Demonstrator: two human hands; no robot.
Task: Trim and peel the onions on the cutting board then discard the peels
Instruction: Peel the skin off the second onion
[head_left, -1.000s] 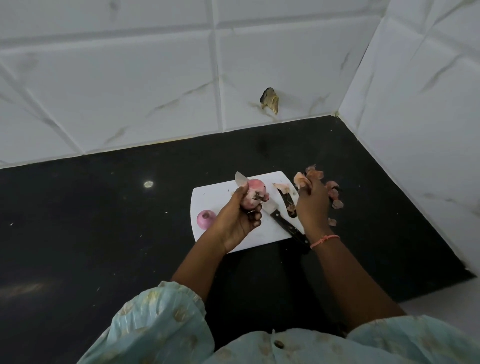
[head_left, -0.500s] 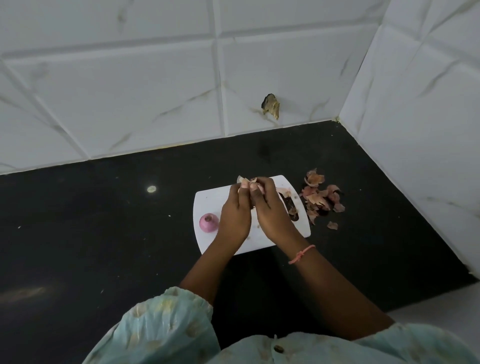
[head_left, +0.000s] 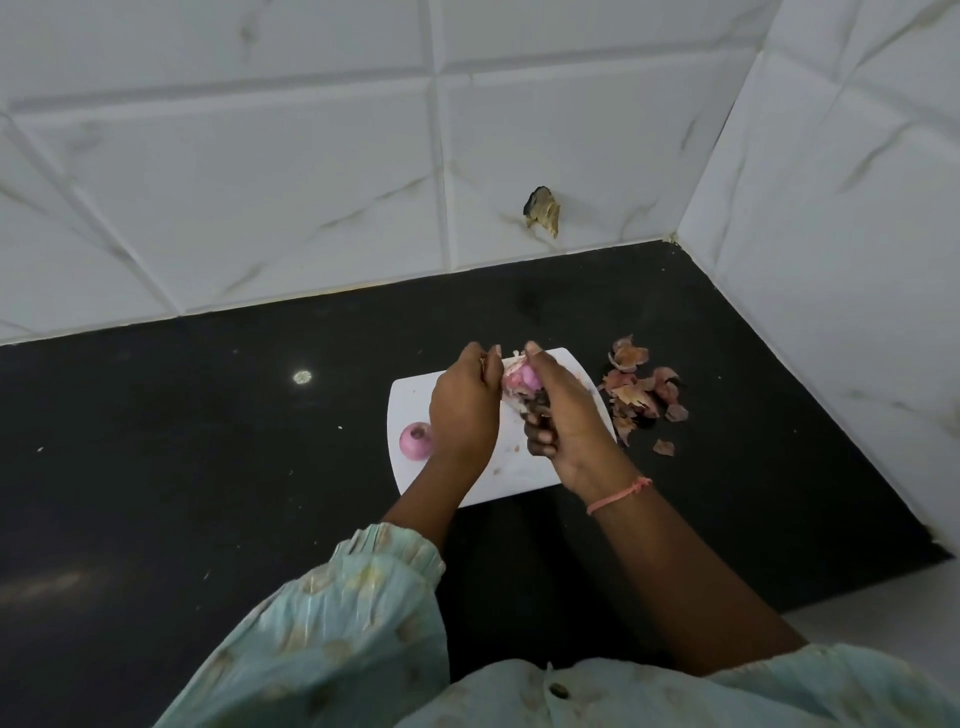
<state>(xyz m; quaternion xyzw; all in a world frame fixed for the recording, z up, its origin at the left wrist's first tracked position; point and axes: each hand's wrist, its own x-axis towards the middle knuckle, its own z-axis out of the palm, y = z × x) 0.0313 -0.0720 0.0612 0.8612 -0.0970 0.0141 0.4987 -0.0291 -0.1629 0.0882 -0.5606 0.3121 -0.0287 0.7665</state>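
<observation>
Peeling has resumed on the onion (head_left: 521, 378): a second ago the right hand (head_left: 563, 421) was away at the scrap pile beyond the right edge of the cutting board (head_left: 511, 470), and the left hand (head_left: 464, 415) alone held the bulb up. Half a second ago the two hands had come together, and now both are clamped on the onion above the far half of the cutting board, the left gripping it from the left, the right pinching at its top where a pale flap of skin sticks up. By my reading, one strip has just been dropped and the next is being lifted, so this bulb is partly stripped, with pink flesh showing between the fingers.

Something dark shows beneath the right hand, over the board; it may be the knife, but I cannot tell from this view.

A second, smaller onion (head_left: 415, 440) rests on the near left corner of the cutting board, its cut end up and apparently already peeled.

Loose peels (head_left: 636, 397) lie in a heap on the black table (head_left: 208, 441), just off the right edge of the cutting board, with one stray flake (head_left: 663, 447) nearer the person. No bowl, bin or other container is in sight, so the peels still await discarding and nothing is held inside anything.
</observation>
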